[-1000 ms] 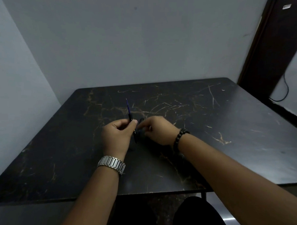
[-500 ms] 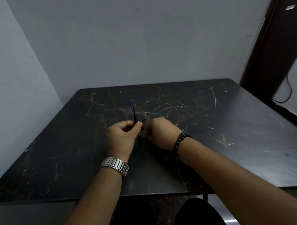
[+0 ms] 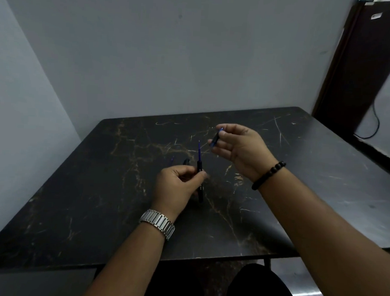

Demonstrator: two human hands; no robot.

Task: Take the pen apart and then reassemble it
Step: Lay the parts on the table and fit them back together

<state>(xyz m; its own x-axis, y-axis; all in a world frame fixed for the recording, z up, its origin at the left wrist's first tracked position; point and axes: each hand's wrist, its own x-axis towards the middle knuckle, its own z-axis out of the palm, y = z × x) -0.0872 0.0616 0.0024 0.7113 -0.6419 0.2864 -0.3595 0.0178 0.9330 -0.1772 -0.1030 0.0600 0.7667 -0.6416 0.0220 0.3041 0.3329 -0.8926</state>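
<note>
The left hand (image 3: 177, 183) is pinching the upright barrel (image 3: 199, 170) over the table (image 3: 75, 198); the raised right hand (image 3: 239, 145) is gripping what looks like a cap (image 3: 216, 137).

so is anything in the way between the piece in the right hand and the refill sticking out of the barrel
Nothing visible. The right hand pinches the small dark pen piece in the air, up and right of the blue refill, which rises from the black barrel gripped by the left hand. Only bare table shows behind the gap.
</note>
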